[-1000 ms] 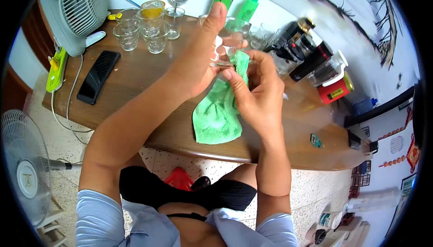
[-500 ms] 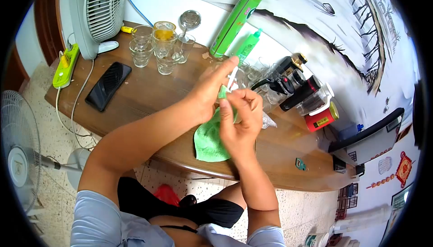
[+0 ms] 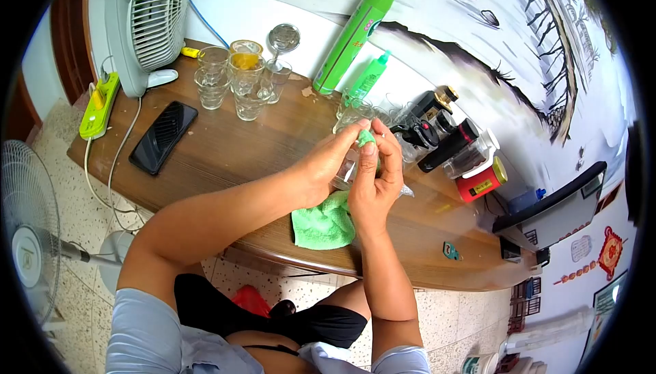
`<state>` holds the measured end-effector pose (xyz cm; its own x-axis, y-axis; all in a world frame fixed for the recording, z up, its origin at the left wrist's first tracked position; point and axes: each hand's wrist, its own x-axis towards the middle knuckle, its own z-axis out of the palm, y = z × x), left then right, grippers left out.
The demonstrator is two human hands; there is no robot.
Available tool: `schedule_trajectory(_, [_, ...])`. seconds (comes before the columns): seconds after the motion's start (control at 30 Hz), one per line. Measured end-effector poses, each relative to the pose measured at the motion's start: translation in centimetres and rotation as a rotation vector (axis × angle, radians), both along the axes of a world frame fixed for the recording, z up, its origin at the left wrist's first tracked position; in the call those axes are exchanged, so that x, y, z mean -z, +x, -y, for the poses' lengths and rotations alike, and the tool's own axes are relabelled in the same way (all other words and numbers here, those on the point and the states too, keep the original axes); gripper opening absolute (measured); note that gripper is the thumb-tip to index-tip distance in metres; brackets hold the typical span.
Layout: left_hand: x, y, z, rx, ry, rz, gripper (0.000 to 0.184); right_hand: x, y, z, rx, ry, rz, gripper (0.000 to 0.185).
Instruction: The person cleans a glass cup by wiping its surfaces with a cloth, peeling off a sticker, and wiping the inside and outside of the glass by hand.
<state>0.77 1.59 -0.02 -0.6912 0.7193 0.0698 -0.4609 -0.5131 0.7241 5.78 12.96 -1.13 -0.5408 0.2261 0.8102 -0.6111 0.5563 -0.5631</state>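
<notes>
Over the table's front part, my left hand (image 3: 320,174) and my right hand (image 3: 376,186) are close together, fingertips meeting. My right thumb and fingers pinch a tuft of a green cloth (image 3: 321,222), whose larger part hangs below between the hands and over the tabletop. A clear, shiny glass object (image 3: 344,171) shows between my palms; my left hand curls round it. Most of it is hidden, so its exact kind is unclear. Behind my hands stand several clear glasses (image 3: 352,111).
On the wooden table (image 3: 225,162) are a black phone (image 3: 164,137), drinking glasses (image 3: 251,101), a green spray can (image 3: 353,40), a green bottle (image 3: 369,79), a black-handled glass pot (image 3: 420,133) and a red tin (image 3: 482,180). A fan (image 3: 154,25) and power strip (image 3: 100,106) are left.
My fingertips have come together lower and slightly right. The pinched cloth tuft has turned with them, and the white strip seen upright between my hands is out of sight. The view has shifted slightly.
</notes>
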Motion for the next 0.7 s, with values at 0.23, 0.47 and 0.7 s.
schedule_trajectory(0.23, [-0.6, 0.4, 0.3, 0.066, -0.086, -0.108, 0.060, -1.0, 0.3, -0.8, -0.032, -0.069, 0.058, 0.039])
schedule_trajectory(0.47, [-0.4, -0.9, 0.5, -0.070, 0.098, 0.132, 0.067, 0.0, 1.4, 2.6, 0.166, 0.663, 0.008, 0.060])
schedule_trajectory(0.7, [0.0, -1.5, 0.4, -0.066, 0.074, 0.175, 0.064, 0.3, 1.1, 2.5, 0.100, 0.552, 0.035, 0.061])
